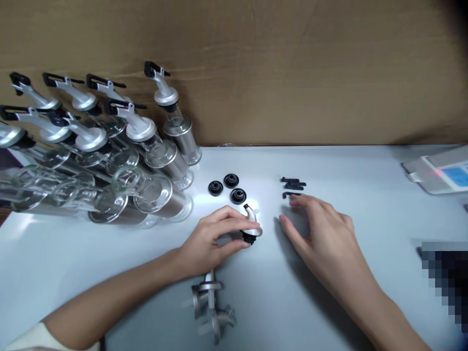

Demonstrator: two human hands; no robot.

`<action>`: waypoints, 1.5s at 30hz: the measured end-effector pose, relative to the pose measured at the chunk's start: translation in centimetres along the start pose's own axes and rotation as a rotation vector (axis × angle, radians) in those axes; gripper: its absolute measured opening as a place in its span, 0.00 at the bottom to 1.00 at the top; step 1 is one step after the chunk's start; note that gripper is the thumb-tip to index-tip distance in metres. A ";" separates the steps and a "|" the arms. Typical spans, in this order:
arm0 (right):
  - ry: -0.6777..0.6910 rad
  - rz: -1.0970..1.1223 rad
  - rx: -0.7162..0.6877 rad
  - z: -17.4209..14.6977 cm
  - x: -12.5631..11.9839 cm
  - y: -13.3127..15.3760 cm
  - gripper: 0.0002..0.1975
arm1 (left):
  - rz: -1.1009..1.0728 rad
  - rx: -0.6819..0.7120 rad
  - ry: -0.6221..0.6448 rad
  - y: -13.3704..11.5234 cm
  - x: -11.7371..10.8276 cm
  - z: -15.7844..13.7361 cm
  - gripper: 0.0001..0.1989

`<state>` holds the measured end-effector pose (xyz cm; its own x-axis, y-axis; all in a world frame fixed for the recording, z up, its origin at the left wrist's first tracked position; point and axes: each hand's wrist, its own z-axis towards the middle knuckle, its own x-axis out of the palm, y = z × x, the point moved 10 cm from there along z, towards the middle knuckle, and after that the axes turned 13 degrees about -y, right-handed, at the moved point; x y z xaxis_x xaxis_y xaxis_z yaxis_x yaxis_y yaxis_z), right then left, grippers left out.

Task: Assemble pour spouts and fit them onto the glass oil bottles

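Note:
In the middle of the table, my left hand (215, 239) grips a silver bottle pourer (252, 226) between thumb and fingers. The pourer's spout points up and its black stopper faces down. My right hand (318, 229) is to the right with thumb and fingers apart. Its fingertips reach the nearest of several small black flip caps (293, 186). Beyond my left hand lie three round black rubber stoppers (231, 181). Several loose silver pourer tops (212, 302) lie in a pile below my left wrist, partly covered by it.
Glass bottles (153, 192) crowd the left side, several fitted with silver pourers and black caps. A white device with a blue display (457, 175) stands at the right. Brown cardboard (256, 73) rises behind the white table (365, 185). A dark pixelated patch covers the lower right.

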<state>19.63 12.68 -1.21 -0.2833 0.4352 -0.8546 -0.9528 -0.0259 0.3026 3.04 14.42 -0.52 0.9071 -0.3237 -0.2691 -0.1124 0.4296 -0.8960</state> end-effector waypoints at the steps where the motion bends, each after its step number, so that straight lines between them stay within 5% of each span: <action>1: 0.007 -0.004 0.000 0.0 0.0 0.0 0.13 | -0.005 -0.001 0.000 0.0 0.0 0.0 0.15; 12: -0.041 -0.091 -0.110 0.1 -0.1 0.4 0.16 | 0.007 -0.008 0.011 0.0 0.1 0.0 0.14; 23: -0.022 0.165 -0.156 -0.2 -0.4 2.4 0.11 | 0.039 -0.033 0.065 0.3 0.5 -0.1 0.14; 33: -0.013 0.537 0.251 0.4 -2.1 1.1 0.03 | 0.026 0.064 0.207 -0.8 1.7 -0.4 0.13; 39: 0.022 0.774 0.556 -0.2 -0.9 -0.6 0.05 | 0.151 0.088 0.256 -0.6 2.2 -0.7 0.12; 45: 0.130 0.845 0.644 -0.7 0.1 -0.6 0.08 | 0.209 0.142 0.262 -1.1 2.3 -0.8 0.12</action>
<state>20.04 12.12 -1.80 -0.8701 0.3985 -0.2902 -0.2154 0.2221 0.9509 4.89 12.51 -0.41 0.7337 -0.4137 -0.5390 -0.2103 0.6160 -0.7591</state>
